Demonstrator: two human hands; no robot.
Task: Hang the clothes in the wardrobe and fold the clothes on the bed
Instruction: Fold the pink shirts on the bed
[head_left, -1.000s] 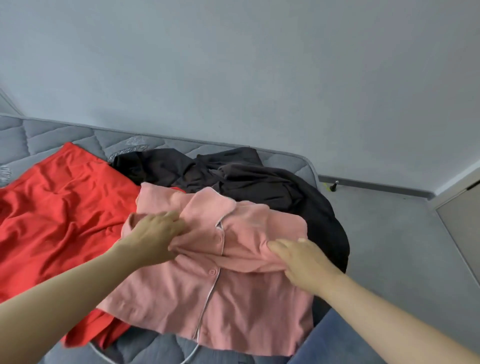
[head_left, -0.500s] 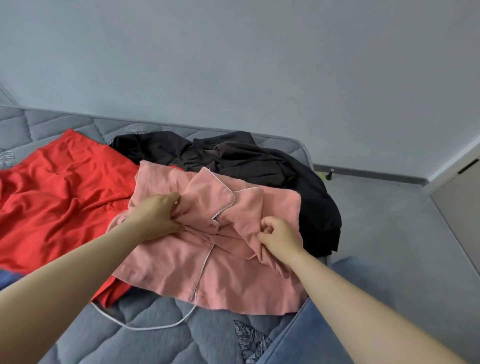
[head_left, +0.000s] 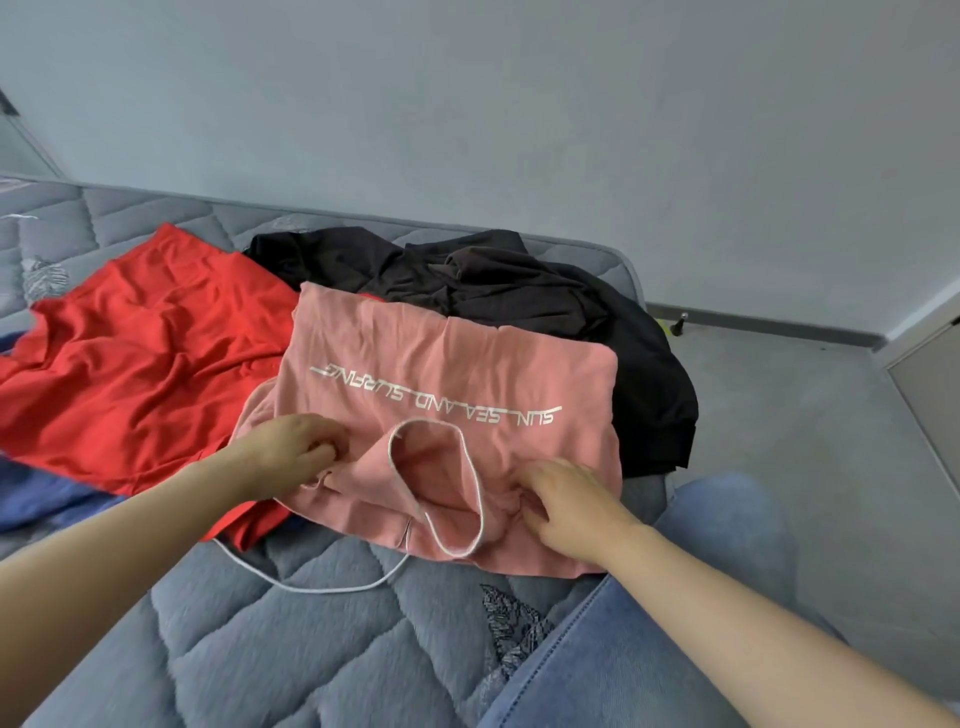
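One pink shirt, one red garment, one black garment (crumpled). The left hand and right hand both pinch the pink shirt, which spreads toward twelve o'clock.

bedroom — quilted mattress, strewn clothes

Grey wall fills the top, meeting the grey floor along a dark baseboard. A small dark doorstop stands right by that baseboard. Down front, a thin white cable curves in a loop, and a knee in blue jeans sits to its right.
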